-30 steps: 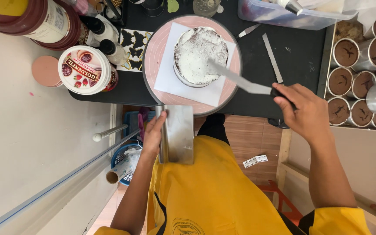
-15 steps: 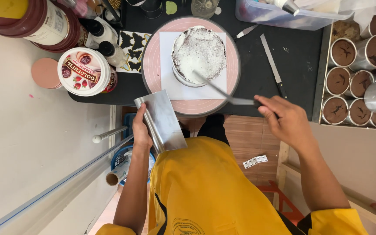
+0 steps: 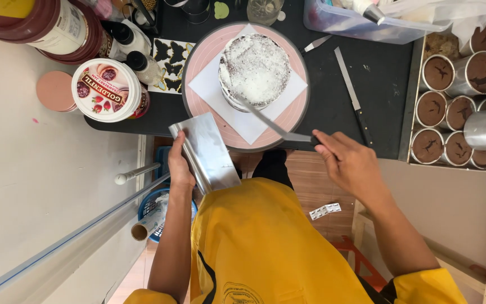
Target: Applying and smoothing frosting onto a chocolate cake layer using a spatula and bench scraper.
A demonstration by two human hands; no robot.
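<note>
The right hand (image 3: 351, 163) grasped the handle of a long metal palette knife (image 3: 271, 125), its blade tip lying on the white-frosted round cake (image 3: 254, 68). The cake stood on a white paper square on a pink round turntable (image 3: 206, 50), in the middle of the black table (image 3: 333, 84). The left hand (image 3: 180, 169) was clenched on a flat shiny metal scraper (image 3: 206, 152), held below the table edge, apart from the cake. Risk, imo: the blade was at a slant, so w/ too much pressure it could dig into the frosting & expose dark sponge; the paper might also slip on the turntable
</note>
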